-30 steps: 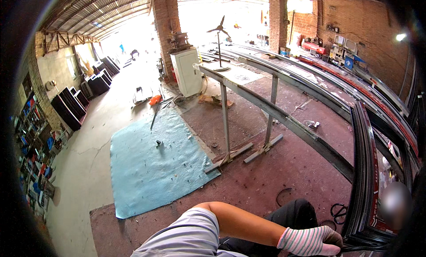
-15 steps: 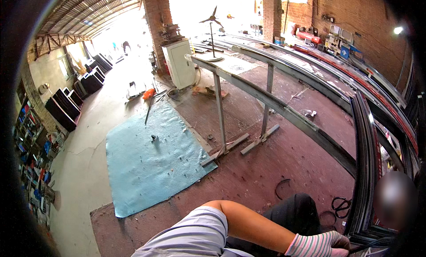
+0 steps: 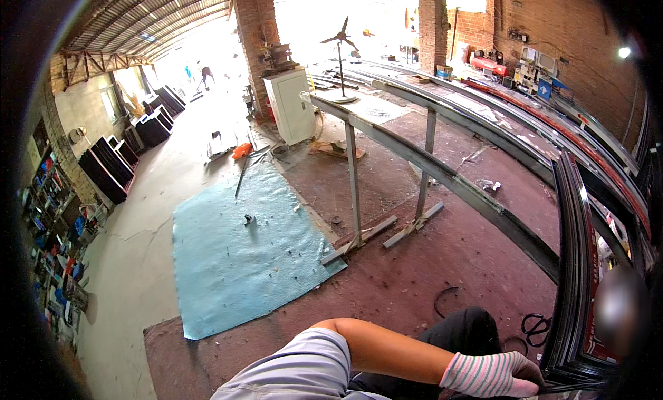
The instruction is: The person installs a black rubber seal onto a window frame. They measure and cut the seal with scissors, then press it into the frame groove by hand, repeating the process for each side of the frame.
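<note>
My left hand (image 3: 492, 374), in a white glove with pink and green stripes, reaches across to the lower right. Its fingers are curled and closed at the bottom corner of a stack of dark frames (image 3: 568, 262). What they grip is hidden in the dark area there. The frames stand upright, with several black edges side by side. My bent knee in black trousers (image 3: 469, 331) is just beyond my forearm. Black-handled scissors (image 3: 536, 328) lie on the floor near the frames. My right hand is out of the picture.
A long metal rack (image 3: 442, 169) on legs runs toward the frames. A light-blue sheet (image 3: 242, 262) covers part of the reddish floor. Further off stand a white cabinet (image 3: 291, 106) and a fan (image 3: 340, 62). Long profiles (image 3: 525, 117) lie at right; dark panels (image 3: 103, 169) lean at left.
The whole view has shifted slightly. My gloved left hand stays by the frame corner, a little further left in the picture. The black strip seen at its fingers earlier is now less distinct.
</note>
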The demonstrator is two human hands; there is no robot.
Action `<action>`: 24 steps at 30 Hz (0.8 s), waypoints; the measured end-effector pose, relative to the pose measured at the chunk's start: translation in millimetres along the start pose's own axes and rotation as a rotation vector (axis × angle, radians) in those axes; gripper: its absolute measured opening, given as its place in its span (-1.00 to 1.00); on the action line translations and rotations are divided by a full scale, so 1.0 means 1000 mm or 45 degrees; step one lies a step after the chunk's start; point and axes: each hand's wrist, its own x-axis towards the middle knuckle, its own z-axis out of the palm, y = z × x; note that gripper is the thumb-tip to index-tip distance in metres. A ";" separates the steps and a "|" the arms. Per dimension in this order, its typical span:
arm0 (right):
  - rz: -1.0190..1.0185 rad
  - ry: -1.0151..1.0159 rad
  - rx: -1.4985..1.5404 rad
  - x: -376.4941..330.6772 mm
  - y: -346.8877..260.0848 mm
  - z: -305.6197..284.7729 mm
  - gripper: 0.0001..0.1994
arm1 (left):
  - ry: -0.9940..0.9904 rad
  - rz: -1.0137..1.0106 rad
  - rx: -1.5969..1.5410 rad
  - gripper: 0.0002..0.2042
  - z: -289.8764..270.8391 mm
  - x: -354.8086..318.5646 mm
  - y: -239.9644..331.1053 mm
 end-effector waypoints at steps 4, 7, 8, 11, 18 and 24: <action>-0.019 -0.009 0.086 -0.006 0.022 -0.007 -0.68 | 0.025 -0.298 0.130 -0.71 -0.009 -0.018 0.033; -0.160 0.185 0.029 0.003 -0.002 0.100 -0.79 | -0.130 -0.152 0.371 -0.66 -0.024 -0.007 0.030; 0.082 0.111 0.006 0.007 -0.013 0.116 -0.73 | -0.072 -0.102 0.551 -0.69 -0.026 -0.009 0.037; -0.334 0.000 -1.201 0.027 -0.005 0.141 -0.79 | -0.053 -0.302 0.613 -0.66 -0.037 0.001 0.053; -0.227 -0.503 -1.410 0.069 0.045 0.116 -0.43 | 0.358 -0.430 0.474 -0.70 -0.024 0.016 0.079; -0.725 -0.181 -0.911 0.053 0.019 0.100 -0.42 | 0.300 -0.210 0.334 -0.75 -0.015 0.032 0.066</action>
